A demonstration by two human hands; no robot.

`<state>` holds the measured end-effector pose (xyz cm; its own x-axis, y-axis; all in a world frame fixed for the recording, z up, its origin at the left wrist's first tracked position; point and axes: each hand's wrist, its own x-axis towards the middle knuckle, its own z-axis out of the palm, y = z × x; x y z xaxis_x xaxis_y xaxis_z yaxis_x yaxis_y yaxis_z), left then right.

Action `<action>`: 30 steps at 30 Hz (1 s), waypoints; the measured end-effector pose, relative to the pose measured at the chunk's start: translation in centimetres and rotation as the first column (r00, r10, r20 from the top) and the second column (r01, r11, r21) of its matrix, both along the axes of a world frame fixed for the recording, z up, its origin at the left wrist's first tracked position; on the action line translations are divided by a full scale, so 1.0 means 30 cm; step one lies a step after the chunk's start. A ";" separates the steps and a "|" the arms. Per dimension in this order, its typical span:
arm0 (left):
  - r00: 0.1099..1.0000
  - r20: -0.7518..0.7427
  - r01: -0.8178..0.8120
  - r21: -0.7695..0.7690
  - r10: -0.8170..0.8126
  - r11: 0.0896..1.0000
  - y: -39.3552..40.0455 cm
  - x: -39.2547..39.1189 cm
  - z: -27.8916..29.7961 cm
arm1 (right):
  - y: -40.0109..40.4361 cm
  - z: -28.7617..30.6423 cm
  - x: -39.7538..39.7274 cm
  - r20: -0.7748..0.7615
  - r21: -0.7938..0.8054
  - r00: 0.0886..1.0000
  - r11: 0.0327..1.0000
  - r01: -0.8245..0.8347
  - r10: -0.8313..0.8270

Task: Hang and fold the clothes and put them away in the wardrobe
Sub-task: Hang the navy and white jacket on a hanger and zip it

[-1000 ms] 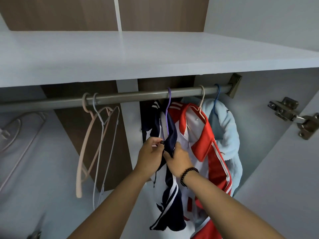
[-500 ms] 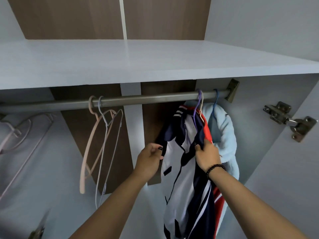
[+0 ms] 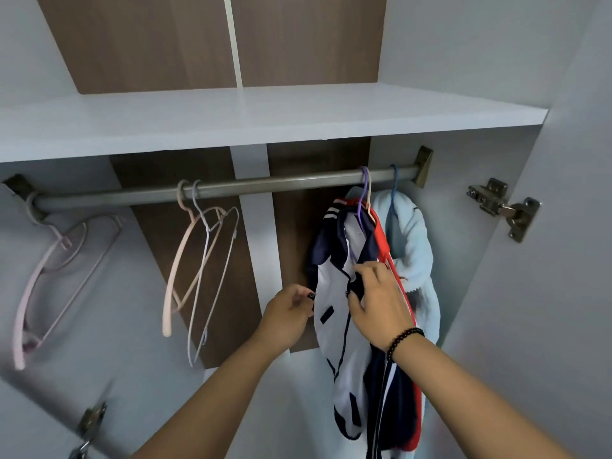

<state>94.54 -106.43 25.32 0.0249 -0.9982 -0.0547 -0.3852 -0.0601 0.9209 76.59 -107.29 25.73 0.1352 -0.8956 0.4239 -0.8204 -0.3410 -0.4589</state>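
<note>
1. The right hand, a dark beaded bracelet on its wrist, lies nearest, on the front of the navy-and-white jacket. Its fingers are curled and pinch the dark zip edge just below the collar.
2. The left hand is at the jacket's left edge with fingers curled inward; the fingertips meet the white fabric, but whether they actually pinch it I cannot tell.
3. The jacket is smooth, thin sports cloth: white body, navy collar and sleeves, narrow white stripes at the shoulder. It hangs on a thin purple hanger at the right part of the rail.
4. Just behind it a red-and-white jacket of similar slick fabric hangs, pressed against it.
5. Farther right, a pale blue fleecy garment, soft and thick, hangs on a blue hanger.
6. The rail is a dull metal tube across the wardrobe, under a white shelf.
7. To the left, empty wire-thin hangers dangle: a peach hanger and a grey hanger together, a pink hanger at the far left.
8. A metal hinge sits on the right wall.
</note>
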 end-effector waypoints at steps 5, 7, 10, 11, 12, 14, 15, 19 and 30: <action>0.999 0.007 0.035 0.025 -0.035 0.999 0.091 0.002 0.011 | 0.079 -0.036 0.017 0.056 0.230 0.991 0.964 -0.130 0.120; 0.997 0.061 0.051 0.023 -0.052 0.998 0.126 0.010 0.013 | 0.116 -0.055 0.012 0.070 0.274 0.991 0.953 -0.129 0.114; 0.988 0.126 0.087 0.022 -0.089 0.996 0.180 0.020 0.006 | 0.183 -0.073 -0.013 0.077 0.304 0.994 0.948 -0.099 0.080; 0.986 0.128 0.100 0.027 -0.103 0.995 0.198 0.019 0.004 | 0.204 -0.075 -0.025 0.067 0.313 0.996 0.946 -0.082 0.064; 0.985 0.127 0.113 0.032 -0.116 0.993 0.217 0.018 0.006 | 0.225 -0.074 -0.038 0.057 0.322 0.997 0.945 -0.063 0.048; 0.981 0.136 0.137 0.029 -0.140 0.990 0.255 0.018 0.012 | 0.270 -0.068 -0.061 0.039 0.329 0.999 0.944 -0.023 0.010; 0.977 0.149 0.154 0.021 -0.156 0.988 0.273 0.020 0.015 | 0.295 -0.063 -0.070 0.030 0.322 0.999 0.947 -0.001 -0.009; 0.959 0.198 0.206 -0.008 -0.201 0.978 0.361 0.043 0.031 | 0.422 -0.037 -0.085 0.019 0.301 0.997 0.952 0.062 -0.071; 0.895 0.268 0.362 0.028 -0.356 0.932 0.790 0.161 -0.082 | 0.947 -0.042 -0.001 0.047 0.353 0.982 0.922 0.156 -0.185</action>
<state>99.38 -82.72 22.87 -0.3251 -0.9427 -0.0745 -0.6058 0.1472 0.7819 76.54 -78.86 24.46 -0.0536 -0.9948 0.0860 -0.8087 -0.0073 -0.5882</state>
